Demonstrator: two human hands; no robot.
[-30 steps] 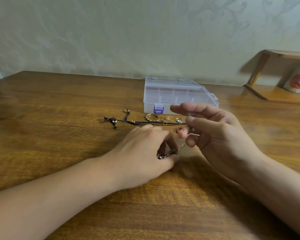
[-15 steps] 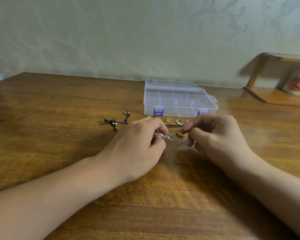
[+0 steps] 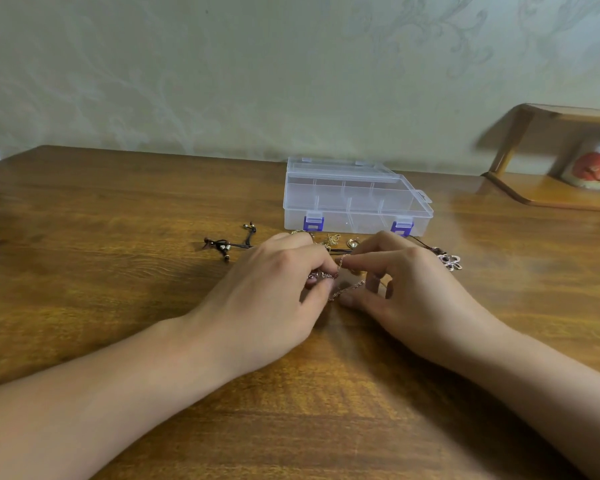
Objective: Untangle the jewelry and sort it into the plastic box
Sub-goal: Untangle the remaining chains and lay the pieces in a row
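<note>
Gold-coloured jewelry pieces (image 3: 333, 239) at frame centre lie half hidden behind the knuckles. Left hand (image 3: 278, 289) and right hand (image 3: 402, 289), fingers curled, each pinch the thin pinkish metal chain (image 3: 349, 289) between them; the clear plastic compartment box (image 3: 355, 199) sits closed just above on the wooden desk (image 3: 118, 271).

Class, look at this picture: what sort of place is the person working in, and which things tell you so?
Probably a room at home: a patterned wallpapered wall, a polished wooden table, and a small wooden shelf at its corner.

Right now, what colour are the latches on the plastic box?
Purple-blue: two latches on the front of the clear plastic box, closed. Head view, the only one.
</note>
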